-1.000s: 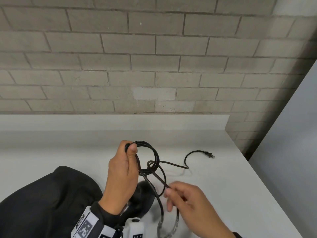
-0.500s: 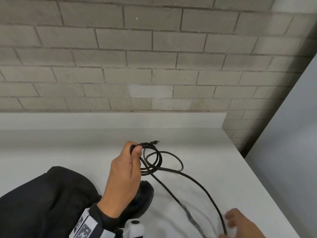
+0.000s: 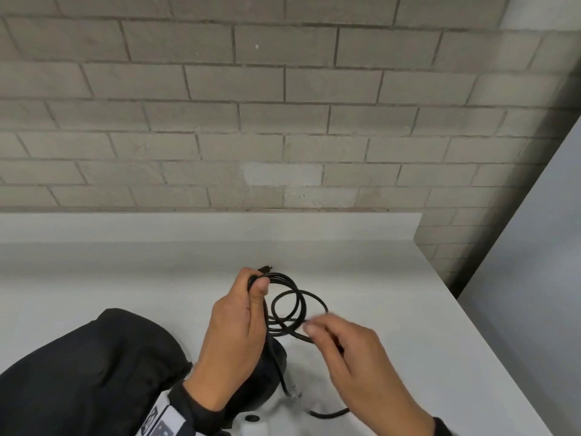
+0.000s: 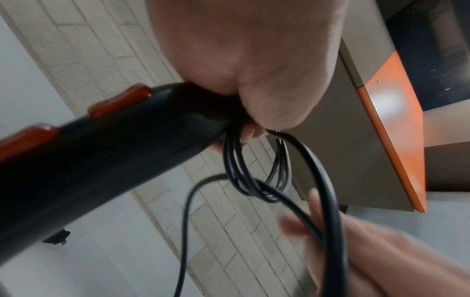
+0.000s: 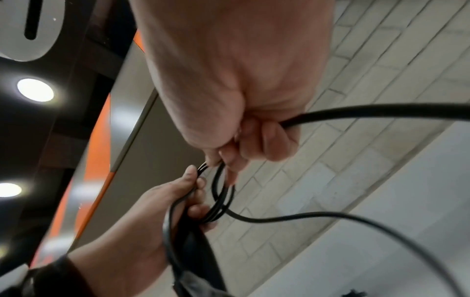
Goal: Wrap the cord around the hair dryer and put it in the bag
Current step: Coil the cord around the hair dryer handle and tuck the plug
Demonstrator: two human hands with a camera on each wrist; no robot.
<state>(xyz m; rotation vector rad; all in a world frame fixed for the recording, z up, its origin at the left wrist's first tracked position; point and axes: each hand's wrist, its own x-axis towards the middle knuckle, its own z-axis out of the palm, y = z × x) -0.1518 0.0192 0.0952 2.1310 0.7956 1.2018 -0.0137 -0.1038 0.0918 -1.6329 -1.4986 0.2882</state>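
My left hand [image 3: 242,325] grips the black hair dryer's handle [image 4: 106,160] together with several coiled loops of its black cord [image 3: 290,305]. The dryer's body [image 3: 267,372] shows below that hand, over the white counter; red buttons [image 4: 119,100] sit on the handle. The plug [image 3: 265,268] pokes out above my left thumb. My right hand [image 3: 355,350] pinches a strand of the cord [image 5: 356,112] right beside the coil, blurred by motion. A loose end of cord [image 3: 330,413] lies on the counter below it. The black bag [image 3: 81,372] lies at lower left.
The white counter [image 3: 408,325] has a raised back edge against a grey brick wall [image 3: 283,121]. Its right edge drops off beside a grey panel [image 3: 534,278]. An orange-edged cabinet [image 4: 391,120] appears in the wrist views.
My right hand came back up from the lower right to the coil, bringing another loop of cord. The plug end now sits at my left thumb. The left hand kept its grip.
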